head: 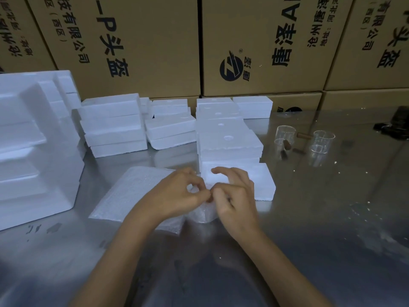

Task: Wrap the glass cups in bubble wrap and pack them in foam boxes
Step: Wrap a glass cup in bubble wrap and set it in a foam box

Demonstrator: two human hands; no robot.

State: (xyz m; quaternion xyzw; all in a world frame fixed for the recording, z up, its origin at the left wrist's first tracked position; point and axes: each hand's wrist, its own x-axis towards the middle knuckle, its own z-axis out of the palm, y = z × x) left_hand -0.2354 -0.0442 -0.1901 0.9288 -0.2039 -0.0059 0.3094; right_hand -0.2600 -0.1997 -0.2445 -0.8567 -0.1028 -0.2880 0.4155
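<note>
Bubble wrap bundle (202, 214) sits on the metal surface (309, 240) between both hands, just before an open foam box (261, 185). Left hand (179, 196) and right hand (234, 196) pinch its top with curled fingers (contents hidden). Two bare glass cups (285, 135) stand well apart, beside stacked foam boxes (228, 134)
</note>
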